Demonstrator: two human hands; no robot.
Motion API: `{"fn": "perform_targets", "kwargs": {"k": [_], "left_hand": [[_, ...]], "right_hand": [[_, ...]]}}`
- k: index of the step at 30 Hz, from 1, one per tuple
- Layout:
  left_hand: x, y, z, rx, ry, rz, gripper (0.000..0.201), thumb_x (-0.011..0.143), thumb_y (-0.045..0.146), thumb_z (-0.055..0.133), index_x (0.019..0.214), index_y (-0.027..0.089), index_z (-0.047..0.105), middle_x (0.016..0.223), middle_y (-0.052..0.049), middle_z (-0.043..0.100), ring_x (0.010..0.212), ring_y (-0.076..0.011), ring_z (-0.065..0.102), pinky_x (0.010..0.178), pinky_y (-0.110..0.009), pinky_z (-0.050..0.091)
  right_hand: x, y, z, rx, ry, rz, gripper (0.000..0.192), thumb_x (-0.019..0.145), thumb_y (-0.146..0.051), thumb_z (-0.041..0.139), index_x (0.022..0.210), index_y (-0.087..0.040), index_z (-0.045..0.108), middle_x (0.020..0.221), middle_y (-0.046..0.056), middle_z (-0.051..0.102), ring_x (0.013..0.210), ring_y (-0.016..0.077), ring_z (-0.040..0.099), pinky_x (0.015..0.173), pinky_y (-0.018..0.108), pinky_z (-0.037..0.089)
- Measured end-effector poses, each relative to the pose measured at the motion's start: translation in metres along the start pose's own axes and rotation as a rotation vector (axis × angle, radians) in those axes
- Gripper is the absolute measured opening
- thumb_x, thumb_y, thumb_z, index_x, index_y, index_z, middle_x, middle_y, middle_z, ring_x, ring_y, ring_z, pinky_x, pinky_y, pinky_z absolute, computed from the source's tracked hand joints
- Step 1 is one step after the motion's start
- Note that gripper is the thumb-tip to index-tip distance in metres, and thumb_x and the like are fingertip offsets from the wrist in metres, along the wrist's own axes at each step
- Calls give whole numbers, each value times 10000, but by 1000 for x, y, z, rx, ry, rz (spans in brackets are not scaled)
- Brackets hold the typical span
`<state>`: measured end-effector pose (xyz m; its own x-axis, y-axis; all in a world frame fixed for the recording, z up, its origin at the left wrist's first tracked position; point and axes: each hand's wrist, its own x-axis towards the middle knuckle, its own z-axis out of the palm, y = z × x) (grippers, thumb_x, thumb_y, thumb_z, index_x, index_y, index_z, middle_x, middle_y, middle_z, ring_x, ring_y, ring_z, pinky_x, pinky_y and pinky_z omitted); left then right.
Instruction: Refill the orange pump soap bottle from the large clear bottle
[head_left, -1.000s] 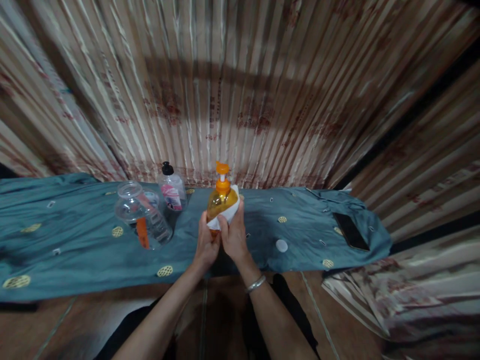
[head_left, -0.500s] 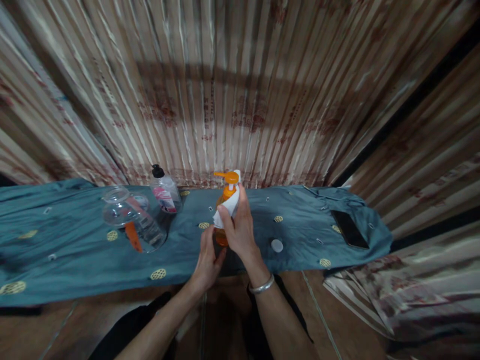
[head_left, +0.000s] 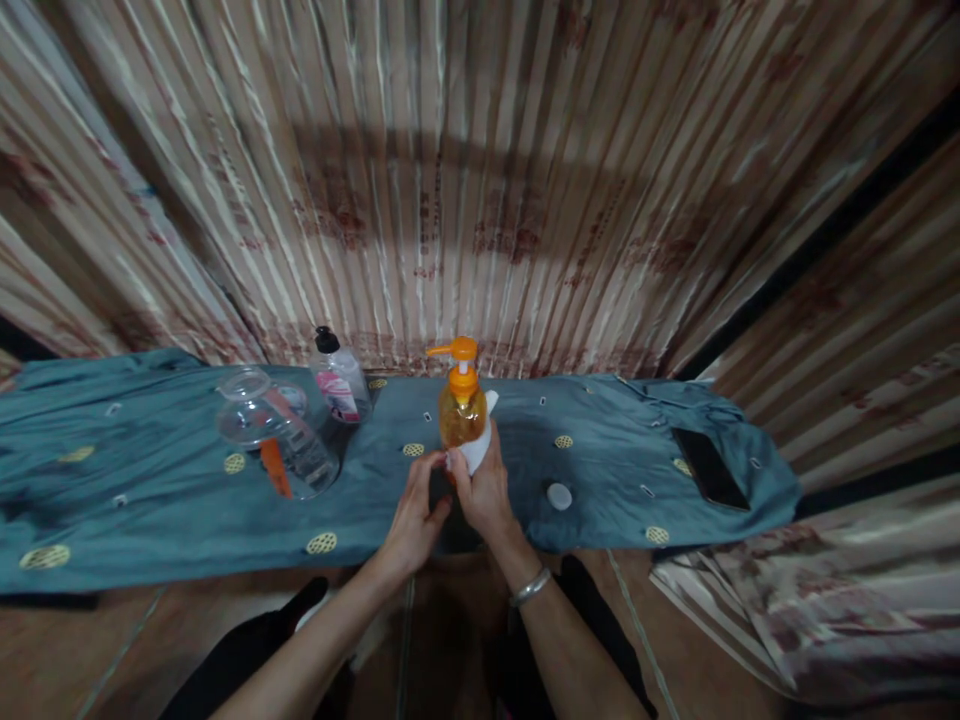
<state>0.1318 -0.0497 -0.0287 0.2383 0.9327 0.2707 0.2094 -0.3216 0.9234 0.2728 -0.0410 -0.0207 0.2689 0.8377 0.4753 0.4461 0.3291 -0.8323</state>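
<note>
An amber pump bottle [head_left: 460, 412] with an orange pump head stands upright between my hands, above the cloth near the front edge. My right hand [head_left: 486, 490] wraps around its lower right side, pressing a white tissue [head_left: 475, 451] against it. One corner of the tissue sticks up beside the bottle's shoulder. My left hand [head_left: 417, 505] has its fingers closed on the lower left of the bottle. The bottle's base is mostly hidden by my fingers.
Left on the teal cloth [head_left: 172, 520] are a clear jar [head_left: 311, 465] with an orange label and a clear bottle [head_left: 342, 385] with a black pump. A white round cap [head_left: 559, 496] and a black phone [head_left: 711, 468] lie right. A curtain [head_left: 480, 200] hangs behind.
My right hand and the tissue have slid down from the bottle's neck to its lower body, uncovering the shoulder. The view has shifted slightly.
</note>
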Motion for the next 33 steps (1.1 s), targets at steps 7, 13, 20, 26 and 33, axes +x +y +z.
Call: {"fn": "perform_targets", "kwargs": {"k": [7,13,20,26,33], "left_hand": [[29,5,-5,-116,140,-143,573,878,385,636,1409,230,484,1427,-160,613,1333,-305,605,1180,-553,430],[51,12,10,-255,141,-174,641,908,529,617,1480,266,501,1648,-107,500,1529,-295,466,1279,-477,316],[60,13,14,-346,141,-206,707,914,549,611,1555,285,471,1637,-107,520,1488,-320,516,1208,-501,422],[70,14,14,-352,104,-137,996,693,384,834,1599,302,428,1712,-72,426,1606,-340,328,1273,-503,321],[83,7,19,-298,114,-98,1130,519,303,904,1550,247,446,1465,-121,648,1360,-350,606,1134,-504,494]], "right_hand": [[-4,7,-14,14,-47,38,766,995,-530,553,1590,-90,356,1507,250,588,1385,326,613,1161,507,503],[22,-22,-16,66,9,-32,701,1013,-506,529,1578,-122,376,1510,232,588,1402,310,592,1183,515,476],[42,-32,-17,108,16,-3,668,988,-528,568,1527,-153,441,1398,194,676,1192,293,705,1071,472,551],[25,4,-22,203,-102,137,619,994,-681,490,1391,-220,606,1216,96,786,1122,264,747,1001,401,584],[0,29,-21,237,-188,378,913,800,-959,495,1307,-230,706,1194,125,799,1185,337,741,1105,515,538]]}}
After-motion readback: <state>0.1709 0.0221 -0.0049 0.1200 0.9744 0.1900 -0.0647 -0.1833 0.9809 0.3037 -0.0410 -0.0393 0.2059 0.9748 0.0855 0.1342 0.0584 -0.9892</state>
